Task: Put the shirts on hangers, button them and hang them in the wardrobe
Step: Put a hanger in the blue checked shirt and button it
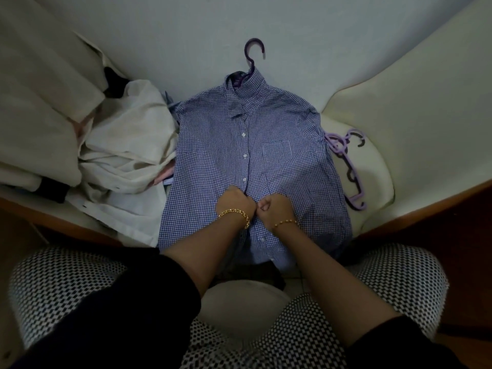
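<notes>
A blue-and-white checked shirt (279,161) lies flat on the bed, front up, on a purple hanger (253,53) whose hook sticks out past the collar. Three white buttons above my hands look fastened. My left hand (235,202) and my right hand (274,207) meet at the placket in the shirt's lower half, fingers curled, each pinching one edge of the front. What lies between the fingertips is hidden. Below my wrists the shirt front shows two more white buttons.
A heap of white and pale shirts (125,155) lies left of the checked shirt. Several lilac and dark hangers (348,166) lie to its right on a cream cushion (378,182). The wooden bed edge (426,211) runs at both sides. My knees in patterned cloth fill the bottom.
</notes>
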